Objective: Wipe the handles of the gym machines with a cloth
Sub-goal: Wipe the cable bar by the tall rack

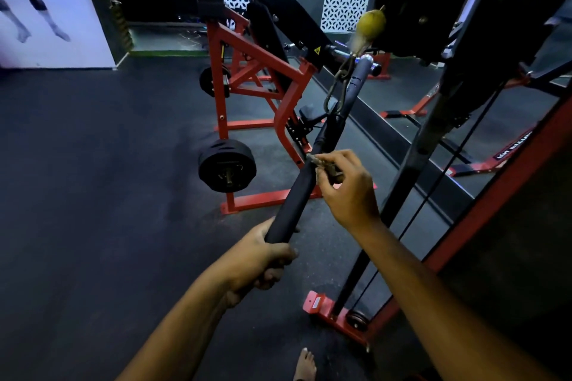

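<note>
My left hand (266,254) grips one black bar handle (294,192); my right hand (346,192) pinches one small cloth (325,165) against it.

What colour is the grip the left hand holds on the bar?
Black, seen in the head view: the left hand holds the grip.

The bar's (294,192) near end is buried inside the left hand (263,257). The right hand (349,192) covers most of the cloth (328,165), and a bare foot (305,363) is cut off by the bottom edge.
</note>
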The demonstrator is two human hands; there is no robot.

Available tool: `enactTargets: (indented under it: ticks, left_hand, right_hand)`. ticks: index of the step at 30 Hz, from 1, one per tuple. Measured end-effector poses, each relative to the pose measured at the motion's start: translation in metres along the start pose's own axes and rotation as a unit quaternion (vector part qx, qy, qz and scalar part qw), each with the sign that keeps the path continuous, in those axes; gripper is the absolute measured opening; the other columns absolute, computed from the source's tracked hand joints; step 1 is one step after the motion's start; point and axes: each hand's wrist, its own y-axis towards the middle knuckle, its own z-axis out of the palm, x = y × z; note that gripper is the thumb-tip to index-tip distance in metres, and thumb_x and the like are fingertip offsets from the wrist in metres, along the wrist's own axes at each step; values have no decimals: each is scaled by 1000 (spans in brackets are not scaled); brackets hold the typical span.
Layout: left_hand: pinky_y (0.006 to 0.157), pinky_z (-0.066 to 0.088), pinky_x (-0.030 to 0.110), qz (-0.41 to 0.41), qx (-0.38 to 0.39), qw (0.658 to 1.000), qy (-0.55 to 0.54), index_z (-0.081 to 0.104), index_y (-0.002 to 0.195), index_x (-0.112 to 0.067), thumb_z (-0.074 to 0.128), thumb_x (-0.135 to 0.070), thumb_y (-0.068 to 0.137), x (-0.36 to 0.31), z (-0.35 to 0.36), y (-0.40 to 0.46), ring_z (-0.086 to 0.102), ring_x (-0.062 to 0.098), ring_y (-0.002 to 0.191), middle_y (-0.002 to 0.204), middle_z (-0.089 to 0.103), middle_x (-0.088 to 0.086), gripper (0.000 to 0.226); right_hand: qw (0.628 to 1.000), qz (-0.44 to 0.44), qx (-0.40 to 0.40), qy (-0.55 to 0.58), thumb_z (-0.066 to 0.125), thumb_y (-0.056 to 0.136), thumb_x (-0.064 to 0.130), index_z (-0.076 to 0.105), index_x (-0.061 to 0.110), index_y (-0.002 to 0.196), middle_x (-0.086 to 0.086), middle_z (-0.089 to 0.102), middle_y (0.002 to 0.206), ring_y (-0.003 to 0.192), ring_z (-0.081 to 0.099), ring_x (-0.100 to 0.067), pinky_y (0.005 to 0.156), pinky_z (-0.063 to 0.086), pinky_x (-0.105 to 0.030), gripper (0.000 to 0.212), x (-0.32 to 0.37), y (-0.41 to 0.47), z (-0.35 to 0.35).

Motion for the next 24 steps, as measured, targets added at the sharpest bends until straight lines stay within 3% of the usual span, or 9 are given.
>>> enactTargets:
  ticks: [7,11,15,20,24]
  left_hand:
    - [35,23,18,-23,54,989,-133,53,130,-11,58,-1,94,6,9,-1,28,7,44,70,46,1,37]
    - [34,26,16,-27,85,979,-181,52,131,-10,62,-4,90,15,6,-2,29,5,42,72,47,2,43]
    - [33,25,15,-34,105,967,-228,53,125,-12,64,-6,86,18,15,2,27,4,41,71,42,1,42]
    - [33,20,15,-36,119,957,-262,54,124,-16,66,-8,84,17,24,2,25,3,40,71,39,-1,43]
    - [31,22,15,-36,113,957,-264,54,126,-16,67,-8,82,17,27,-2,25,3,39,71,40,-1,46]
  right_hand:
    - [999,32,-28,3,64,95,7,70,9,114,-3,58,110,96,61,-5,80,58,-20,20,15,-31,1]
    - [997,-65,43,15,64,93,8,69,6,117,-6,58,111,106,59,-7,93,52,-15,25,32,-74,-4]
    - [987,-137,68,-43,65,94,7,68,6,119,-10,59,115,110,58,-15,99,51,-23,25,10,-59,-12]
    - [987,-123,23,-102,64,94,3,70,4,112,-11,61,111,99,62,-20,86,58,-29,19,-30,7,-14]
    - [985,-117,-2,-125,63,95,7,69,1,114,-13,62,110,98,65,-23,85,60,-34,21,-39,25,-18]
